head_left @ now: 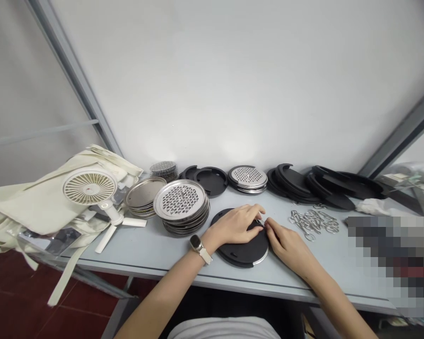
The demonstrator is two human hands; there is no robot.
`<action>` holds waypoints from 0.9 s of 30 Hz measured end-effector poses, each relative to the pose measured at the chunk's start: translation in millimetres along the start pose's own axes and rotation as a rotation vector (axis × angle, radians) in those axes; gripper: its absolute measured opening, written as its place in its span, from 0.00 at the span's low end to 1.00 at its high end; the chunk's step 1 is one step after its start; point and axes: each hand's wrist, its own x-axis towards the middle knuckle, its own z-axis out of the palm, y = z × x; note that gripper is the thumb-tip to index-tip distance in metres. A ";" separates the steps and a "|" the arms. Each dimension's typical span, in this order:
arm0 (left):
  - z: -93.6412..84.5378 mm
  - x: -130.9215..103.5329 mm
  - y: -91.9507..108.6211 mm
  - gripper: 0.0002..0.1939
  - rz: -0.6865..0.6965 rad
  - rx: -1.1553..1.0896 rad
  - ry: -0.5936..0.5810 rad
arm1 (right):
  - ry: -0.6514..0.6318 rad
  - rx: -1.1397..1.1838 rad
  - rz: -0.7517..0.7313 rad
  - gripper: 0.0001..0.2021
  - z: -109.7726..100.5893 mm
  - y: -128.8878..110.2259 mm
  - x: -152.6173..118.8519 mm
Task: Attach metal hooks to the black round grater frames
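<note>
A round black plastic cover (240,252) lies on the table in front of me, with a strip of bright metal disc showing at its lower right edge. My left hand (235,225) rests across the cover, fingers bent and thumb near the right rim, holding it. At that rim, my right hand (286,242) pinches a small metal wire piece (262,223); the fingers hide most of it. To the right of my right hand lies a loose pile of wire clips with rings (314,221).
Left of the cover stand a stack of perforated metal grater discs (182,202) and plain metal discs (146,193). Behind are black covers (212,181) and another grater stack (249,176). More black covers (293,181) lie right. A white fan (90,188) and cream bag (38,202) occupy the left end.
</note>
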 end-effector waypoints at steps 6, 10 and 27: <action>-0.9 -0.3 -0.1 0.16 0.001 0.011 0.029 | -0.007 0.039 -0.005 0.11 -1.1 1.2 0.4; -1.5 0.0 0.7 0.13 0.019 0.005 0.014 | 0.004 0.057 -0.012 0.12 -1.0 1.5 0.3; -2.6 1.2 2.3 0.08 0.009 0.029 0.007 | 0.034 0.050 -0.004 0.11 -0.5 -1.6 -0.8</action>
